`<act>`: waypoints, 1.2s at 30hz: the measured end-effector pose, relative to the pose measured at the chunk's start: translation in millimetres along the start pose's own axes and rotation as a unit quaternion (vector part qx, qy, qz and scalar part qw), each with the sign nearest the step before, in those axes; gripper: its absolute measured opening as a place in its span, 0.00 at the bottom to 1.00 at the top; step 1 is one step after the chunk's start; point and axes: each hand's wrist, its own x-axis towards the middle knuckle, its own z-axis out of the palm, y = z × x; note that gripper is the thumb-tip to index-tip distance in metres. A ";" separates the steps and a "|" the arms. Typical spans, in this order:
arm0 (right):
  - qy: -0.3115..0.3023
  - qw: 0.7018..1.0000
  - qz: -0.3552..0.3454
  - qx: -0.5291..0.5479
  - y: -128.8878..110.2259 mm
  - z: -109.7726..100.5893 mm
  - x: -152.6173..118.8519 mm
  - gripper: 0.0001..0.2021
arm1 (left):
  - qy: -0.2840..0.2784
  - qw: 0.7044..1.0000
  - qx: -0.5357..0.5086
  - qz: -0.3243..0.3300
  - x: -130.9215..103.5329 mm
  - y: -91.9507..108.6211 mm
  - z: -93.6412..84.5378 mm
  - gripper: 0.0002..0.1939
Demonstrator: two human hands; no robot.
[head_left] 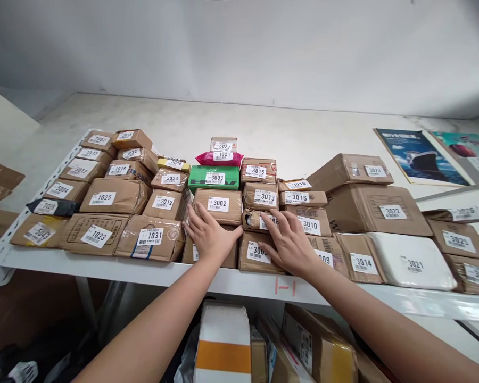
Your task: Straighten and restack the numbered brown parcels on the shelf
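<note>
My left hand (212,234) lies with fingers spread against the front of stacked parcels, touching the cardboard box labelled 3002 (227,213) and partly covering the box beneath it. My right hand (289,242) is spread over the neighbouring stack, in front of a small parcel (252,219) whose label is partly hidden and a lower box (249,255) with its number half covered. Above the left hand sits a green box labelled 3003 (199,178), topped by a pink packet (201,158). The box labelled 3013 (249,196) is just above the right fingers.
A white metal shelf (143,271) carries several labelled parcels in stacks on both sides. At the right are large boxes (363,207) and a white package (407,255). More boxes, including a white one with an orange band (222,330), stand below. Posters (423,159) hang on the wall.
</note>
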 end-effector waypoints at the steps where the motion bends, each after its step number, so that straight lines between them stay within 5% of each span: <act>1: 0.016 1.000 0.013 0.000 -4.1 5.2 0.5 0.29 | 0.006 1.000 0.000 0.006 0.2 -0.6 0.7 0.65; 9: 0.038 0.993 0.089 0.062 -18.3 18.2 15.8 0.17 | 0.026 0.999 -0.009 0.022 5.5 -3.7 -0.4 0.62; 20: 0.036 0.989 0.102 0.098 -34.6 16.4 16.6 0.22 | 0.038 0.999 -0.001 0.031 7.4 -5.6 -2.8 0.58; 23: 0.061 0.992 0.083 0.072 -17.4 -1.8 -3.1 0.25 | 0.043 0.999 0.006 0.031 5.8 -4.6 -4.2 0.54; 26: 0.120 0.952 0.271 0.080 20.9 -16.2 -32.6 0.28 | 0.042 0.999 -0.002 0.030 5.0 -5.6 -5.8 0.53; 29: 0.076 0.889 0.424 0.158 62.3 -20.6 -55.7 0.34 | 0.035 0.998 -0.019 0.047 4.7 -7.7 -6.9 0.51; 36: -0.067 0.913 0.357 0.184 102.6 -30.0 -73.0 0.45 | 0.028 0.992 -0.038 0.119 -8.4 -5.1 -17.4 0.46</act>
